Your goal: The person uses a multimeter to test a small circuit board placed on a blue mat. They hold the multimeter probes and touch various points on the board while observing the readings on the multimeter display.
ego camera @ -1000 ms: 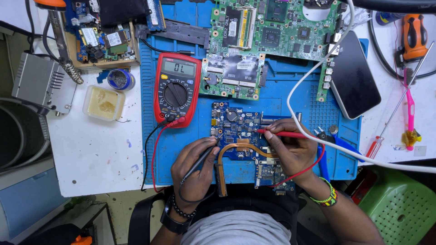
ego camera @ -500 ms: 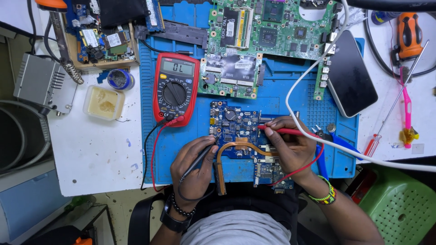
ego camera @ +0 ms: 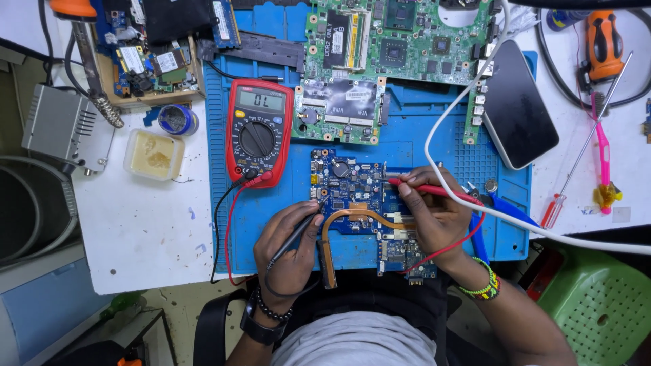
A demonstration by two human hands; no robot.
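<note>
So the small blue circuit board (ego camera: 352,193) sits on the blue work mat (ego camera: 420,152), just right of the red multimeter (ego camera: 259,132), with a copper heat pipe (ego camera: 339,227) curling off its near edge. Left hand (ego camera: 288,251) is pinching the black probe (ego camera: 298,234) like a pen, tip down at the board's left edge. Right hand (ego camera: 434,217) is gripping the red probe (ego camera: 424,190) the same way, tip touching the board's right side. Both leads loop back to the meter's jacks, left of the board. For probing like this, I'd say the trick is resting the heel of each hand on the mat or board edge so the tips don't skate across neighbouring pins, and keeping the probes steep so only the very point makes contact. Glance at the meter without moving your hands. The big green motherboard (ego camera: 400,41) is beyond the board, and the dark tablet-like slab (ego camera: 519,108) sits off to its right, well apart.
</note>
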